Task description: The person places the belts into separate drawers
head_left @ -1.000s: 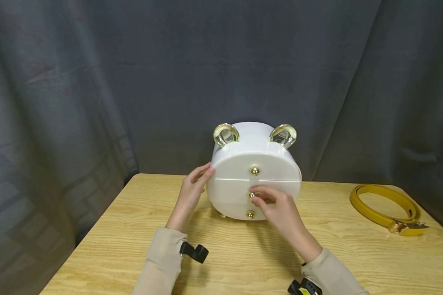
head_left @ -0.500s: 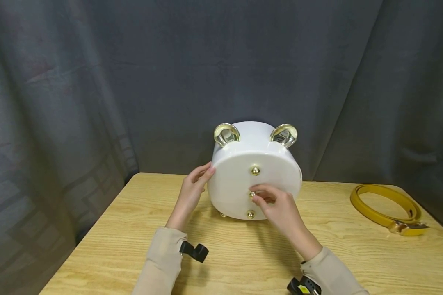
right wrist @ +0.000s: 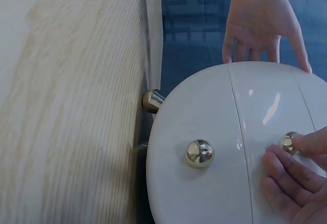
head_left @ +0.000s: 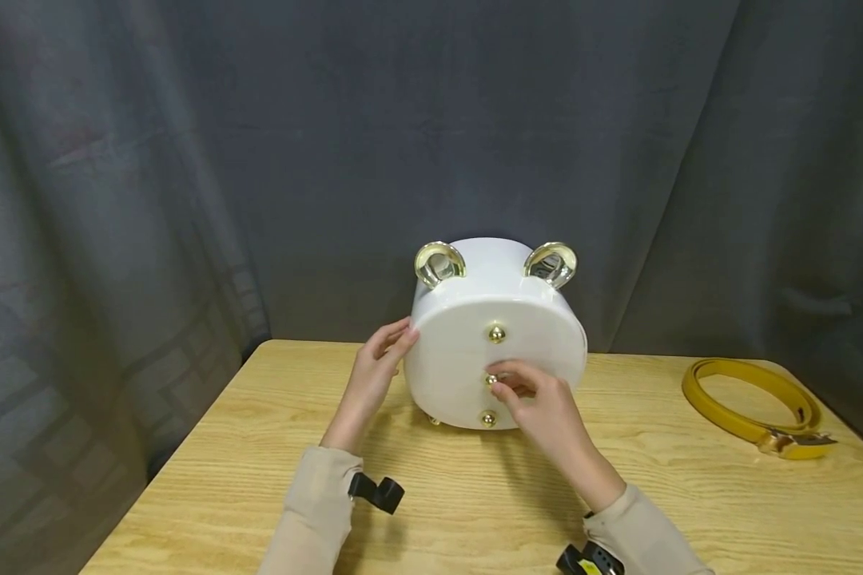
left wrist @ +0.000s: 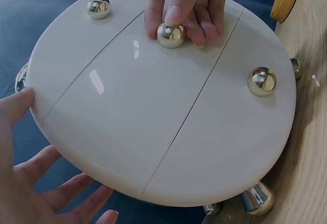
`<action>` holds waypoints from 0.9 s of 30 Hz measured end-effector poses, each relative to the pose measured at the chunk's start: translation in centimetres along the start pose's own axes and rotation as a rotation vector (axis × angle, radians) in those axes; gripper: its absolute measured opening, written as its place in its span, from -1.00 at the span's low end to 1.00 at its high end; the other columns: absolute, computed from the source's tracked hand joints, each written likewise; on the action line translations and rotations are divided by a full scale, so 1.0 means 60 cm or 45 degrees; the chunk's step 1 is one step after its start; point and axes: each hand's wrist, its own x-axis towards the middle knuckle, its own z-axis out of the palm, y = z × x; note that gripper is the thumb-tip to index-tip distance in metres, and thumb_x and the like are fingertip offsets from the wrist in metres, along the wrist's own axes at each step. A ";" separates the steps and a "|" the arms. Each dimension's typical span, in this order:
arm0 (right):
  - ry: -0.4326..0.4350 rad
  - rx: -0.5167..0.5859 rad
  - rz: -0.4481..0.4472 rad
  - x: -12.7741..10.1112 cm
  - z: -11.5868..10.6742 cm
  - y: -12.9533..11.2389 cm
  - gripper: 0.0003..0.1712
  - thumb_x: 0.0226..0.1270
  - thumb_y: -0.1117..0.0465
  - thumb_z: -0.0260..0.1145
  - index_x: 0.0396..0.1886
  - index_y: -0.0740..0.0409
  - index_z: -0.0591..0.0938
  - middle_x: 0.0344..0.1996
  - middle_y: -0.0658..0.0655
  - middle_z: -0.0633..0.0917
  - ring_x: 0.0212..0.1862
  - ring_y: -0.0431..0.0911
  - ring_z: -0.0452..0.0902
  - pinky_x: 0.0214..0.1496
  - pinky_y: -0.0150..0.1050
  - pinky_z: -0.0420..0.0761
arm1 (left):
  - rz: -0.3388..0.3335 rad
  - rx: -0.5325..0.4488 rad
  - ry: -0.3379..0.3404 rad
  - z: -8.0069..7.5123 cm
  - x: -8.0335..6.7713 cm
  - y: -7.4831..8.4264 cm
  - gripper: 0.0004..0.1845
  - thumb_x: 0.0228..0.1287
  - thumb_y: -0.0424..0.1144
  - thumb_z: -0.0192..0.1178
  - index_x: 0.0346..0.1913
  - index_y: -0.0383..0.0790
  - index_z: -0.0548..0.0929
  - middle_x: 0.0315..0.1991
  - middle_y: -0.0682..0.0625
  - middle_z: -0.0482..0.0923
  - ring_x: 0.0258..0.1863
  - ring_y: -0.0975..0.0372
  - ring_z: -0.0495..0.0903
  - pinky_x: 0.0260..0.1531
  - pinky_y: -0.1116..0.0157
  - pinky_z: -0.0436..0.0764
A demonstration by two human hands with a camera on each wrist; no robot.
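Observation:
A white round drawer box [head_left: 453,351] with two gold ears stands on the wooden table [head_left: 259,447]. Its flat front carries three gold knobs in a column. My right hand [head_left: 509,388] pinches the middle knob [left wrist: 170,35] with thumb and fingers. The top knob [head_left: 497,333] and the bottom knob [right wrist: 199,153] are free. My left hand [head_left: 391,339] rests against the box's left edge with its fingers straight, its fingertips on the rim. The three drawer fronts lie flush, with thin seams between them [left wrist: 102,55].
A coiled yellow belt [head_left: 755,403] lies at the table's right side. A dark grey curtain [head_left: 187,160] hangs close behind the box and down the left. The box stands on small gold feet [left wrist: 257,198].
A second ago one drawer front stood out of line with the others; now the whole front is flush. Both hands have stayed where they were.

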 end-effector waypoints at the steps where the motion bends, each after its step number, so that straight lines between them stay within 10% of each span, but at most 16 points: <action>1: 0.001 -0.002 -0.011 0.000 0.000 0.001 -0.78 0.21 0.42 0.43 -0.15 0.17 0.75 -0.32 0.03 0.77 -0.31 -0.13 0.69 -0.20 -0.25 0.67 | 0.008 0.010 -0.016 -0.001 0.001 -0.001 -0.47 0.42 0.05 0.17 0.36 -0.08 0.50 0.27 -0.10 0.49 0.24 0.01 0.44 0.14 -0.17 0.42; 14: -0.116 0.053 0.011 -0.004 -0.013 0.005 -0.72 0.29 0.37 0.39 -0.01 0.16 0.73 -0.27 0.02 0.76 -0.25 -0.14 0.68 -0.12 -0.22 0.67 | 0.005 0.193 -0.271 -0.024 0.005 -0.012 -0.16 0.25 -0.03 0.38 0.53 0.10 0.19 0.45 -0.03 0.25 0.33 -0.02 0.34 0.18 -0.08 0.46; 27: -0.268 0.196 0.060 -0.007 -0.043 0.016 -0.79 0.35 0.34 0.33 -0.05 0.20 0.74 -0.11 0.09 0.75 -0.15 -0.14 0.68 -0.08 -0.27 0.64 | 0.017 0.176 -0.210 -0.014 0.003 -0.015 -0.20 0.26 0.01 0.37 0.51 0.10 0.26 0.42 -0.06 0.31 0.26 -0.02 0.43 0.13 -0.03 0.52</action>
